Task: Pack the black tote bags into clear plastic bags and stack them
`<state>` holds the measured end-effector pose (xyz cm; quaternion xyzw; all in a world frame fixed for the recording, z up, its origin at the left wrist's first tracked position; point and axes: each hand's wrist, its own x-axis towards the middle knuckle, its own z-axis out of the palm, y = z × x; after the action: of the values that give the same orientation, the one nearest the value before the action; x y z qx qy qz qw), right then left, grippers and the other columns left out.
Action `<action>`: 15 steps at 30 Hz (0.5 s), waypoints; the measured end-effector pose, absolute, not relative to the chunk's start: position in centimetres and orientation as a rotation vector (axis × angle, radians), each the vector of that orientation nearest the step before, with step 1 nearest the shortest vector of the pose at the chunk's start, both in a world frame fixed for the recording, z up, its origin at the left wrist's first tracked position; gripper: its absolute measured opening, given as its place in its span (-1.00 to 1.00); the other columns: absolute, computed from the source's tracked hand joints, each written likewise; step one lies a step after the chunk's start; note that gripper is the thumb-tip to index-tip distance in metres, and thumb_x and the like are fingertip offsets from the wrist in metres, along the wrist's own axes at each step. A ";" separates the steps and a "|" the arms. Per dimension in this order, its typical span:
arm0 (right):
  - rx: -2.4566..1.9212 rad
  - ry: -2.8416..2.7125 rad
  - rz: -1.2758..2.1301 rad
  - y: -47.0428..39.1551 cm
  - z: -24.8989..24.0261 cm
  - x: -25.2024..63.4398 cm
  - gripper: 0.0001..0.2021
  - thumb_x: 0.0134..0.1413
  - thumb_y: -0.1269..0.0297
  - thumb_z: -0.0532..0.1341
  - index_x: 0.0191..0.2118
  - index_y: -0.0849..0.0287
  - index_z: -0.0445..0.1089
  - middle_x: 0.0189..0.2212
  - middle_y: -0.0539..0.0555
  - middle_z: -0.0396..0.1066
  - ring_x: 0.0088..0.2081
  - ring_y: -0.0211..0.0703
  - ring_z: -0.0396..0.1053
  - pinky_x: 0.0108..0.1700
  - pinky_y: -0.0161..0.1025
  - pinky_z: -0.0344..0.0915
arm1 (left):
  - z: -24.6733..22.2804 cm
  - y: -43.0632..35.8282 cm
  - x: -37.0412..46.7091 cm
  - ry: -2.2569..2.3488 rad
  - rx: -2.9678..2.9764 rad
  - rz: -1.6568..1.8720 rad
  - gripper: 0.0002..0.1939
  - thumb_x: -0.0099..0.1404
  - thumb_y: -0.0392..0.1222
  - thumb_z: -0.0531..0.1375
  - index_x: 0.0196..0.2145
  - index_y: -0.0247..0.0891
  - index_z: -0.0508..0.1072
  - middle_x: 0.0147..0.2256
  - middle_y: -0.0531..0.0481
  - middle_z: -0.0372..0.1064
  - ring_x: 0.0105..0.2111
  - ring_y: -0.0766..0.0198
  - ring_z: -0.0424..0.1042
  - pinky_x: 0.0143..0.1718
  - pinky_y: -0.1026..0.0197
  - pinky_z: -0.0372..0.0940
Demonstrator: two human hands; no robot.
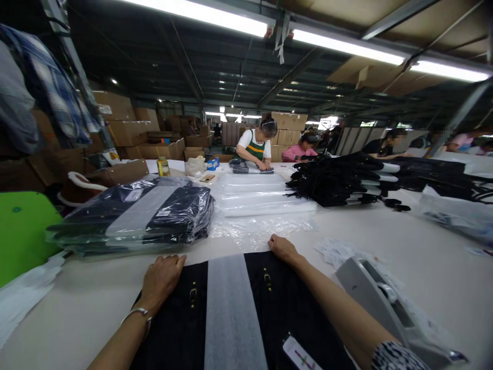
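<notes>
Flat on the table in front of me lies a black bag point(300, 313) with two small gold-toned buckles. A pale whitish strip point(233, 313) runs down its middle, and a white hang tag point(299, 353) rests on its lower right. My left hand point(162, 280), with a silver bangle at the wrist, has its fingers curled over the bag's far left corner. At the far right corner, my right hand point(284, 248) pinches the edge. The fingertips of both hands are partly hidden.
Left, plastic-wrapped black bags point(185, 210) form a stack. Clear plastic sleeves point(265, 198) lie ahead, with a co-worker point(254, 144) beyond them. Right are piled black bags point(339, 180), scattered white labels point(339, 251) and a grey device point(375, 303). A green panel point(26, 231) stands far left.
</notes>
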<state>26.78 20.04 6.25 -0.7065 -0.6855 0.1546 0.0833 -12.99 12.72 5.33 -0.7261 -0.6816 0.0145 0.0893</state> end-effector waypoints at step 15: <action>-1.943 -2.104 0.356 17.3 3.6 29.9 -0.66 0.37 0.24 -0.03 0.10 0.08 0.38 -0.08 0.10 0.53 -0.05 -0.04 0.45 -0.02 -0.21 0.21 | 5.9 16.0 -14.1 -2.458 -2.204 0.071 -0.35 0.45 0.12 -0.23 -0.19 -0.22 0.59 -0.15 -0.28 0.57 -0.06 -0.15 0.51 -0.06 -0.06 0.32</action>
<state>29.95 17.27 3.63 -0.6677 -0.7231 0.1222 0.1276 -14.13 16.00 5.93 -0.6652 -0.7420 0.0214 -0.0802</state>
